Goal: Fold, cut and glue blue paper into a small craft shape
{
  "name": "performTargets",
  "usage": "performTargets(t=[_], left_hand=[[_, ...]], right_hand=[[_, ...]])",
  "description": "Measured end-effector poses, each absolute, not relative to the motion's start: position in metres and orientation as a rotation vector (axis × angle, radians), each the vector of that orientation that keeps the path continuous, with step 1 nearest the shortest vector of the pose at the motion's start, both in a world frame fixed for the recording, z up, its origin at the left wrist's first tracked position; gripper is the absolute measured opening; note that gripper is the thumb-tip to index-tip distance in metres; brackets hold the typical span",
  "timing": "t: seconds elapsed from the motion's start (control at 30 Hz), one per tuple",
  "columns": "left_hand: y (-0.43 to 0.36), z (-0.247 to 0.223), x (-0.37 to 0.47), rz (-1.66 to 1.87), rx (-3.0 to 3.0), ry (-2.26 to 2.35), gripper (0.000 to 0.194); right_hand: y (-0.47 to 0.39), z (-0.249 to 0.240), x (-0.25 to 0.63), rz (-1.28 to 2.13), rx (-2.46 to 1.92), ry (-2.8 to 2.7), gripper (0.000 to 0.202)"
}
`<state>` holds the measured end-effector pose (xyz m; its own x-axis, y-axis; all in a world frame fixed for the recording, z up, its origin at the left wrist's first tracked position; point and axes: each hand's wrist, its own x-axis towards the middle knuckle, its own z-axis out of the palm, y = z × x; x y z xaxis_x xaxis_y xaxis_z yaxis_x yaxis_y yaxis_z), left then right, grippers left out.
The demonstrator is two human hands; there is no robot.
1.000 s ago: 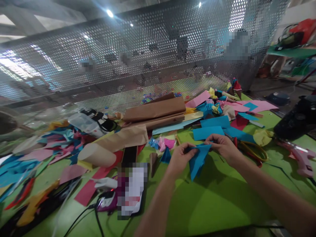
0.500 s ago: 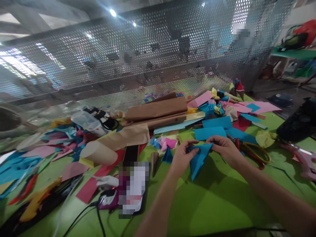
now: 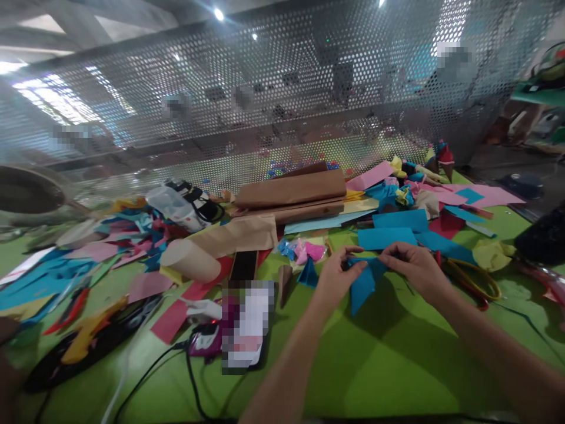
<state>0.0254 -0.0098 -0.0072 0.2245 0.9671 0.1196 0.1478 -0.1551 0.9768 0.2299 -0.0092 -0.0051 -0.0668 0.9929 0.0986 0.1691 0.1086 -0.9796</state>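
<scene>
Between my hands is a folded piece of blue paper (image 3: 364, 286), its lower point hanging above the green table. My left hand (image 3: 336, 275) pinches its upper left side between thumb and fingers. At its upper right corner, the fingertips of my right hand (image 3: 411, 265) are closed on the edge. Just left of my left hand stands a small folded blue paper piece (image 3: 308, 274), and beside it a small brown paper cone (image 3: 285, 284). Flat blue paper strips (image 3: 386, 238) lie behind my hands. Yellow-handled scissors (image 3: 474, 280) rest to the right of my right hand, partly hidden.
Rolled brown paper (image 3: 291, 189) lies along the back, before a perforated metal screen (image 3: 265, 118). A cardboard tube (image 3: 190, 260), phone (image 3: 253, 324), cables and a yellow glue gun (image 3: 90, 333) occupy the left. A crumpled yellow paper (image 3: 492, 252) sits at the right.
The blue paper has turned in my fingers, and its folded shape looks wider and shorter. Both hands still grip it. The whole view has shifted, moving the scene slightly to the right.
</scene>
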Motion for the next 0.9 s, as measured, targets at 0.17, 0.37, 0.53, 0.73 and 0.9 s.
performTargets(t=[0.17, 0.37, 0.53, 0.73, 0.9], left_hand=[[-0.0066, -0.0118, 0.0227, 0.991, 1.340, 0.959, 0.035], [-0.0063, -0.0133, 0.0226, 1.060, 1.556, 1.097, 0.029], [-0.0107, -0.0123, 0.0242, 1.000, 1.796, 1.147, 0.025], [-0.0116, -0.0117, 0.0253, 0.976, 1.809, 1.119, 0.025], [-0.0115, -0.0107, 0.0244, 0.976, 1.834, 1.132, 0.029]], right_hand=[[-0.0113, -0.0016, 0.2305, 1.084, -1.241, -1.322, 0.046], [-0.0124, -0.0048, 0.2313, 0.991, -1.203, -1.452, 0.039], [-0.0136, -0.0100, 0.2284, 0.867, -1.226, -1.634, 0.037], [-0.0135, -0.0075, 0.2284, 0.894, -1.239, -1.581, 0.035], [-0.0144, -0.0059, 0.2290, 0.871, -1.236, -1.551, 0.034]])
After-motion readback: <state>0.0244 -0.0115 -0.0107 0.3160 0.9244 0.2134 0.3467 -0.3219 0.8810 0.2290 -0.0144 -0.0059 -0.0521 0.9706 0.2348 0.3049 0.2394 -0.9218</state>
